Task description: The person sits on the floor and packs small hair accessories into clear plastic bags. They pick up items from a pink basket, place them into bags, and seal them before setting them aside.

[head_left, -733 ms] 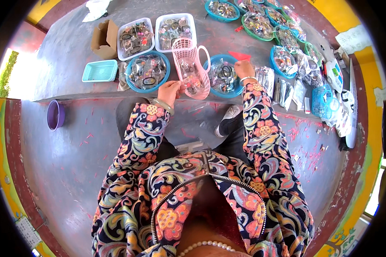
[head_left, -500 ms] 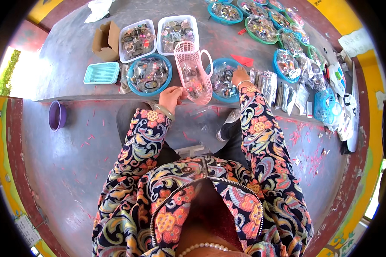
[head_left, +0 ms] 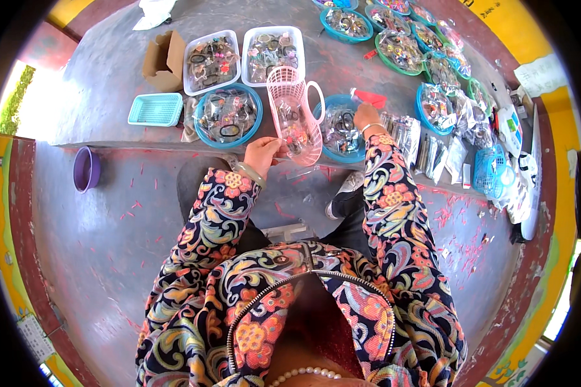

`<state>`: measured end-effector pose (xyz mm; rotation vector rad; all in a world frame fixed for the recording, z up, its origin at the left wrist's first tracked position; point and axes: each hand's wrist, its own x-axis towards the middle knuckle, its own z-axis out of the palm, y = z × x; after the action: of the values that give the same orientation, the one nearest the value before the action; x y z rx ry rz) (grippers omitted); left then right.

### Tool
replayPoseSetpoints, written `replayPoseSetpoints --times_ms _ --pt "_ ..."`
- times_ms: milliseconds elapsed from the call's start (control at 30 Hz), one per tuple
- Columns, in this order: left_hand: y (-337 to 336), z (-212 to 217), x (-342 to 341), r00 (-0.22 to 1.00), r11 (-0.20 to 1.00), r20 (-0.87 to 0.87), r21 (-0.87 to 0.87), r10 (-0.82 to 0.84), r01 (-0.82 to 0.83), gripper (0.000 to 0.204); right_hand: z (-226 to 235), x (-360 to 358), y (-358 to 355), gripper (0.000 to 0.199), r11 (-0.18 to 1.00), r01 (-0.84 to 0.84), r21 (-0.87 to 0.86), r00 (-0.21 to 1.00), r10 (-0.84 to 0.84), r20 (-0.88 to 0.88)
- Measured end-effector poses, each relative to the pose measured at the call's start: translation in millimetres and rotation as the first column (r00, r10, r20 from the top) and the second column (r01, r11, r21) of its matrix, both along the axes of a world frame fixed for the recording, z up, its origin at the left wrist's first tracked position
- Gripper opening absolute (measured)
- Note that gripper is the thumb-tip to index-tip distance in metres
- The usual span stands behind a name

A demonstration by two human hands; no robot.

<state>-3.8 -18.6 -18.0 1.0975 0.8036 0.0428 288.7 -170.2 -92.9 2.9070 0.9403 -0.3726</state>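
A pink plastic basket [head_left: 279, 79] with a tall loop handle stands at the near edge of the raised grey surface. Small clear packets with hair ties lie inside it. My left hand [head_left: 263, 153] is closed in a pinch at its near left side; whether it grips a packet or the basket's edge is unclear. My right hand [head_left: 368, 117] is over the right rim of a blue round basin [head_left: 334, 155] of packed hair ties. Its fingers are curled beside a red piece of plastic [head_left: 370, 98], and what they hold is hidden.
Left of the pink basket stand another blue basin [head_left: 257, 122], two white trays [head_left: 245, 76], a cardboard box [head_left: 163, 61] and a turquoise basket [head_left: 155, 109]. Silvery packets [head_left: 401, 135] and several filled basins are on the right. A purple bucket [head_left: 86, 169] is on the floor.
The whole view has shifted slightly. My right hand has moved a little away from the basin's middle, toward the red plastic piece. My left hand stays by the pink basket.
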Motion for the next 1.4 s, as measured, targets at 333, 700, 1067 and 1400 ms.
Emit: replayPoseSetpoints --times_ms 333,700,1067,1400 --pt "0.4 -1.0 2.8 0.996 1.0 0.088 0.003 -0.03 0.03 0.02 109.5 -42.6 -20.9 0.032 0.277 0.748 0.603 0.436 0.481 -0.761" --pt "-0.5 19.3 -2.5 0.912 0.957 0.407 -0.239 -0.057 0.167 0.038 106.9 -193.4 -23.4 0.031 0.391 0.857 0.337 0.046 0.592 -0.804" --pt "-2.5 3.8 3.8 0.892 0.983 0.43 -0.169 0.135 -0.068 0.023 96.9 -199.5 -2.2 0.022 0.462 0.818 0.344 0.05 0.537 -0.842" --pt "-6.0 10.0 0.1 0.922 0.979 0.386 -0.178 -0.021 0.097 0.03 88.9 -201.4 6.6 0.014 0.477 0.815 0.328 0.159 0.36 -0.919"
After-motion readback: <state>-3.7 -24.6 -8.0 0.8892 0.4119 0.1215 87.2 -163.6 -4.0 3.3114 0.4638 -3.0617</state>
